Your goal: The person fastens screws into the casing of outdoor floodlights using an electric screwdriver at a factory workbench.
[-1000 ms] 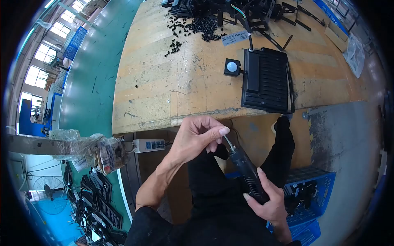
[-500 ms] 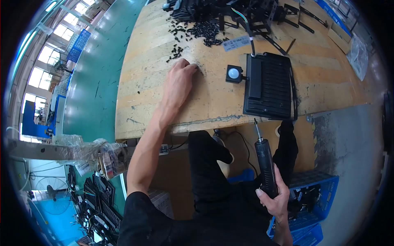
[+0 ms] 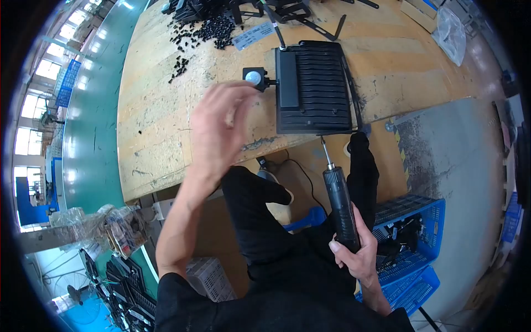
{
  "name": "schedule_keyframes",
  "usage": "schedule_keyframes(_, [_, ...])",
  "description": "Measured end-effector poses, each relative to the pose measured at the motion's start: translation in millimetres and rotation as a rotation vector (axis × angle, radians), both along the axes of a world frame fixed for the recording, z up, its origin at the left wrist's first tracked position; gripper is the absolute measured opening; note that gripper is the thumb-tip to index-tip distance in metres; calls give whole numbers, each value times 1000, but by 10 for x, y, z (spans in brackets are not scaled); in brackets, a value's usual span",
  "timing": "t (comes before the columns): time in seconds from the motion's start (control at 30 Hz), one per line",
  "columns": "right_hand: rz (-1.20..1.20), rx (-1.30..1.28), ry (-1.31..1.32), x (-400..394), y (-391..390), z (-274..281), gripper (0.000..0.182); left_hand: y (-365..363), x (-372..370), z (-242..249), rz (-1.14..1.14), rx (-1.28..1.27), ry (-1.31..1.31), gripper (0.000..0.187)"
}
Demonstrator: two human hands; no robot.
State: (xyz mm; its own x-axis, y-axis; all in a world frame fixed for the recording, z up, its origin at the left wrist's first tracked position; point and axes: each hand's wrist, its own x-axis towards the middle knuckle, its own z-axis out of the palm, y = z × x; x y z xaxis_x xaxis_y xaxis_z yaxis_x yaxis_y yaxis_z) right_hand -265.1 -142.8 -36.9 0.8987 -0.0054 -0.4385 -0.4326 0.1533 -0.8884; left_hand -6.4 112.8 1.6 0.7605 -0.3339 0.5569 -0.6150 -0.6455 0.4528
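My electric screwdriver (image 3: 340, 205) sits in my right hand (image 3: 357, 249), fingers and thumb wrapped around the lower part of its black grip. It tilts upward over my lap, with the bit's tip near the front edge of the black lamp housing (image 3: 318, 88); I can't tell whether they touch. The housing lies ribbed side up at the front of the wooden surface (image 3: 166, 116). Its small square sensor (image 3: 253, 77) sticks out on the left, and a cable (image 3: 281, 37) leaves its far end.

My left hand (image 3: 221, 124) is blurred, fingers half curled, just by the sensor in this view; whether it grips anything I can't tell. Beyond it lie a heap of black screws (image 3: 215, 32), a printed label (image 3: 253, 36) and a black bracket (image 3: 318, 29). Down to my right stands a blue crate (image 3: 435, 224) holding dark parts.
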Motion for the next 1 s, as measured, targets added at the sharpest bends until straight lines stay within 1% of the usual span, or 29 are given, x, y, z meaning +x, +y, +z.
schedule_keyframes(0.03, [-28, 48, 1, 27, 29, 10, 86, -90, -29, -40, -34, 40, -14, 13])
schedule_keyframes(0.07, [-22, 50, -3, 48, 53, 17, 86, -149, -42, -95, -22, 6, -2, 12])
schedule_keyframes(0.1, [-20, 105, -16, 67, 65, 24, 86, -197, -42, -146, -13, -26, 8, 12])
schedule_keyframes(0.23, [-36, 259, -21, 134, 123, 60, 86, -337, -99, -260, -27, -39, 10, 10])
schedule_keyframes(0.3, [-41, 283, -9, 145, 161, 80, 86, -403, -97, -291, 21, -15, -21, 9])
schedule_keyframes(0.37, [-109, 463, 20, 138, 222, 106, 86, -462, -64, -292, 56, 20, -41, 9])
schedule_keyframes(0.4, [-106, 472, 5, 135, 220, 95, 86, -494, -44, -280, 96, 50, -63, 9])
schedule_keyframes(0.43, [-110, 479, -2, 129, 195, 65, 86, -524, -49, -244, 90, 55, -70, 9])
schedule_keyframes(0.5, [-71, 372, -48, 134, 91, -19, 86, -596, -95, -146, 12, 75, -100, 11])
schedule_keyframes(0.53, [-78, 377, -51, 135, 40, -42, 86, -673, -126, -129, -66, 48, -69, 14])
schedule_keyframes(0.6, [-51, 305, -97, 149, -70, -83, 87, -836, -153, -165, -99, 68, -40, 14])
schedule_keyframes(0.63, [-53, 309, -101, 156, -120, -95, 87, -897, -149, -184, -128, 83, -11, 15])
schedule_keyframes(0.67, [-60, 294, -102, 167, -170, -104, 87, -927, -124, -237, -148, 31, 49, 15])
schedule_keyframes(0.93, [-56, 224, -153, 219, -410, -207, 87, -1199, -159, -254, -141, 88, 14, 16])
schedule_keyframes(1.0, [-56, 221, -149, 219, -437, -205, 87, -1209, -154, -243, -187, 109, 37, 18])
